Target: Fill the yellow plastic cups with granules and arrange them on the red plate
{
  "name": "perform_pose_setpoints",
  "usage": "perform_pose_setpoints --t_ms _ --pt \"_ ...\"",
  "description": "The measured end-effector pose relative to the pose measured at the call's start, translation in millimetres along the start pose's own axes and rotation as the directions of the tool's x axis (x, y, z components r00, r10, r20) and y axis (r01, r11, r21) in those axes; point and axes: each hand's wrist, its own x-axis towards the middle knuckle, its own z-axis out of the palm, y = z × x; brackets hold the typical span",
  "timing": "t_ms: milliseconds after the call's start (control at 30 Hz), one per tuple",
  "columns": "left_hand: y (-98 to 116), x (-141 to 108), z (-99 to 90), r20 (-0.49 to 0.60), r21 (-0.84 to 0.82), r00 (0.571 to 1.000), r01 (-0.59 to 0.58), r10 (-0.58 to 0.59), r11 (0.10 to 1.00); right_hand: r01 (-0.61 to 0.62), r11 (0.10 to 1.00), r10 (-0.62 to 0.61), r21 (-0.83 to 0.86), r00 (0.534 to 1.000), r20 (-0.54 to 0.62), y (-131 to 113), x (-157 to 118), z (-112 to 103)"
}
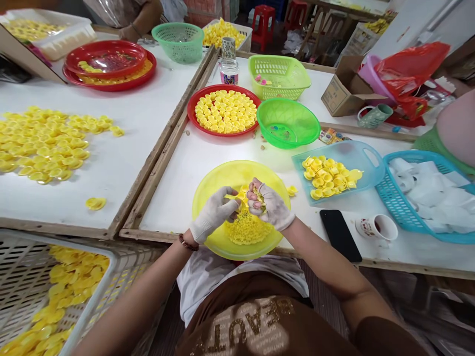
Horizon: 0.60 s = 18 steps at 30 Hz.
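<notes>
Left hand point(218, 211) over basin, fingertips curled close; grip on anything unclear. Yellow basin point(230, 173) below, small yellow pieces point(247, 231) heaped inside. Right hand point(272, 203) closed around handful of pieces point(261, 201); loosening fingers could scatter some past rim.

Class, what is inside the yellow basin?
A heap of small yellow pieces, and larger yellow pieces behind. The heap, left hand and right hand hide parts of the basin.
</notes>
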Motion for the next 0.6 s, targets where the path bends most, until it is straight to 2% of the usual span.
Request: perform_pose_setpoints --t_ms 100,200,267,367,500,600 --pt "-3 -6 9.8 0.014 -0.267 0.997 0.081 -0.08 0.96 0.073 0.995 -0.07 0.066 0.996 -0.052 6 8 7" --pt "-7 -7 16.7 -0.003 -0.419 0.989 0.135 -0.15 0.898 0.074 0.993 -0.066 0.093 0.994 -0.092 9 13 11" --pt "-8 -7 18.3 0.061 -0.487 0.977 0.209 -0.205 0.848 0.06 0.993 -0.049 0.106 0.994 -0.099 8 15 12" --pt "-11 -6 19.3 0.158 -0.485 0.957 0.289 -0.242 0.825 0.058 0.991 -0.045 0.12 0.993 -0.109 5 16 14" --pt "-15 -5 23.7 0.117 -0.398 0.962 0.274 -0.248 0.875 0.04 0.99 -0.021 0.137 0.991 -0.133 4 18 20" --pt "-15 -6 27.4 0.141 -0.313 0.952 0.302 -0.271 0.9 0.048 0.99 -0.028 0.136 0.989 -0.146 4 21 24"
